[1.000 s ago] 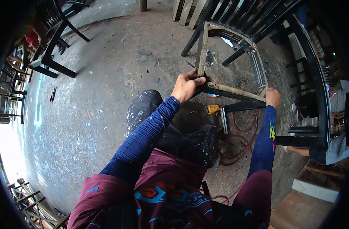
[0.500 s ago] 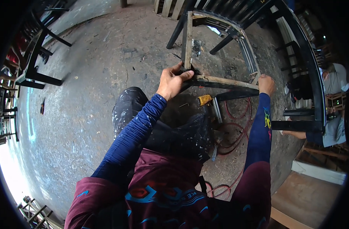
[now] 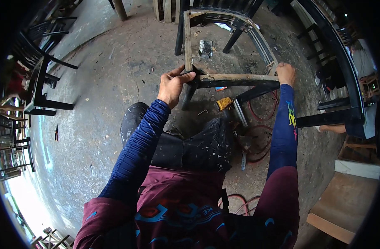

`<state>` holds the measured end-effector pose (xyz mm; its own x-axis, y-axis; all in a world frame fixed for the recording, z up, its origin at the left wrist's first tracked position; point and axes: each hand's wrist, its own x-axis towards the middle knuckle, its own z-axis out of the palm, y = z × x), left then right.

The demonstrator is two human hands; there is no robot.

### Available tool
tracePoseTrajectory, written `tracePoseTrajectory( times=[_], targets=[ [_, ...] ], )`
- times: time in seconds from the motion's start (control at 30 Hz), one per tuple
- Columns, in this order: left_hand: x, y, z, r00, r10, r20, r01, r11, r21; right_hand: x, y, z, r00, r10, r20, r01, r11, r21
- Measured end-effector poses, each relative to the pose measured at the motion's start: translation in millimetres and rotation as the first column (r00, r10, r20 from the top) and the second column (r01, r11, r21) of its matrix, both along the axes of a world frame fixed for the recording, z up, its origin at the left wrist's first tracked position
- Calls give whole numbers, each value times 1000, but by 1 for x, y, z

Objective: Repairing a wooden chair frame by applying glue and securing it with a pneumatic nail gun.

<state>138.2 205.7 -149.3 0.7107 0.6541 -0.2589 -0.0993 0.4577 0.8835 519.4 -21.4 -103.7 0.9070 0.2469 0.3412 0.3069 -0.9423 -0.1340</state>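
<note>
A black wooden chair without a seat panel stands before me; pale bare wood runs along the top of its seat frame (image 3: 235,77). My left hand (image 3: 171,87) is closed on the near left corner of that frame, thumb on top. At the near right corner my right hand (image 3: 286,74) is closed over the frame, its fingers partly hidden. Below the near rail, a yellow and dark power tool (image 3: 224,103) with a metal strip, perhaps a nail gun, lies on the floor between my knee and the chair.
A red hose (image 3: 259,154) coils on the floor beside my right arm. Pliers (image 3: 56,133) lie far left. Dark chairs (image 3: 44,89) stand along the left, and black furniture framing (image 3: 351,118) rises at right, with people behind it. A brown board (image 3: 337,205) lies lower right.
The seat frame and both hands have shifted left and slightly away in the picture, and the near rail looks more level. The view has turned a little too. Both hands keep their hold.
</note>
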Motion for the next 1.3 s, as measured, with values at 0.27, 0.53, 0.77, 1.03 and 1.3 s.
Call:
tracePoseTrajectory(
  times=[0.27,0.53,0.77,1.03,1.3],
  targets=[
    [1,1,-10,997,-33,65,31,999,25,45,-30,-37,962,132,-237,143,498,855],
    [0,0,-2,996,-56,63,54,998,31,60,-35,-50,895,147,-421,271,570,776],
    [-3,1,-3,1000,-2,14,1,999,45,82,-44,-69,931,174,-322,131,664,736],
    [0,-3,-7,1000,15,25,-16,999,41,57,-35,-43,987,47,-154,21,910,413],
    [-4,-3,-9,1000,14,-18,-13,997,74,60,-34,-46,975,168,-144,-92,900,425]
  ],
)
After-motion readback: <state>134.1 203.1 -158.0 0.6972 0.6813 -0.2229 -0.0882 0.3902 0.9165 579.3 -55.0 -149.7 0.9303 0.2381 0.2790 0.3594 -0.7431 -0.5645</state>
